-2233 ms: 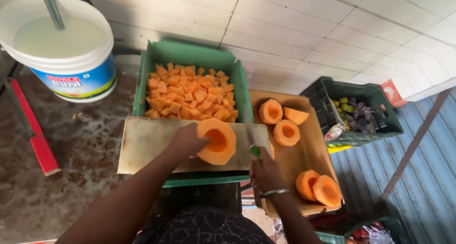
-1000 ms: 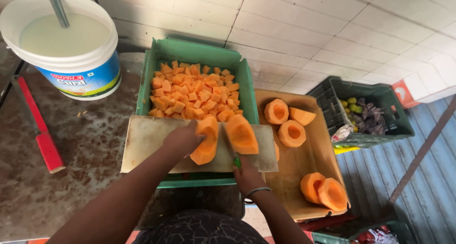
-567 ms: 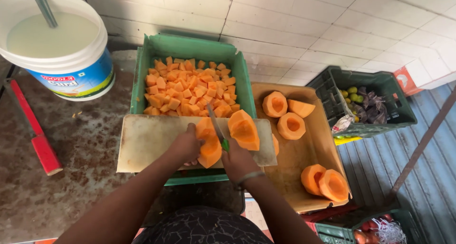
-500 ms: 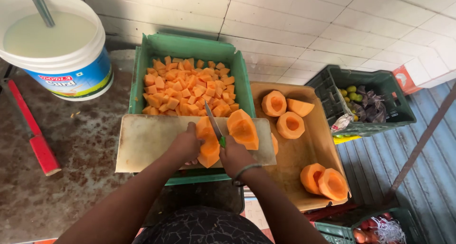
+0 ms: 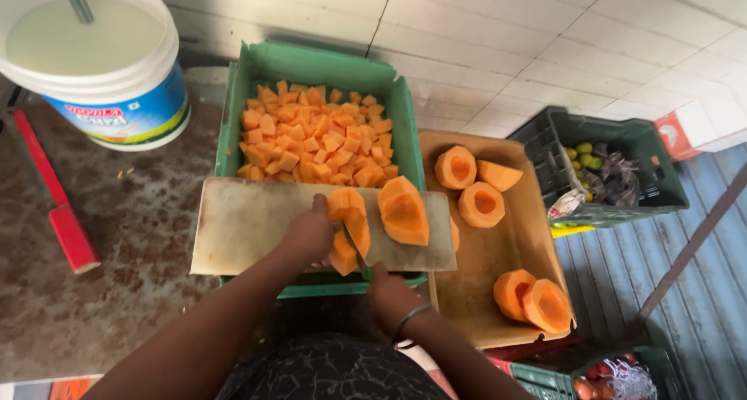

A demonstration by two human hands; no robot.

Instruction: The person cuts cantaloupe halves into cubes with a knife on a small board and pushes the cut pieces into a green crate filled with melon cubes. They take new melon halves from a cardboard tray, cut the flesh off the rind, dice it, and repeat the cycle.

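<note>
A pale cutting board [image 5: 249, 225] lies across the near edge of a green crate [image 5: 319, 61] filled with orange fruit cubes [image 5: 315, 139]. My left hand [image 5: 310, 233] presses on a peeled orange fruit wedge [image 5: 348, 229] on the board. My right hand [image 5: 389, 291] grips a green-handled knife [image 5: 358, 252] whose blade runs through that wedge. A second cut half [image 5: 403, 211] rests on the board just to the right, hollow side up.
A brown tray [image 5: 486, 291] on the right carries several peeled fruit halves [image 5: 475, 186]. A dark green crate [image 5: 615, 170] of small fruits stands at the far right. A white bucket [image 5: 101, 65] and a red tool [image 5: 58, 213] sit at left on the stained table.
The whole peeled half was split in two. The knife moved from the board's right edge into the left wedge, and my right hand then drew back towards me with the blade in the cut.
</note>
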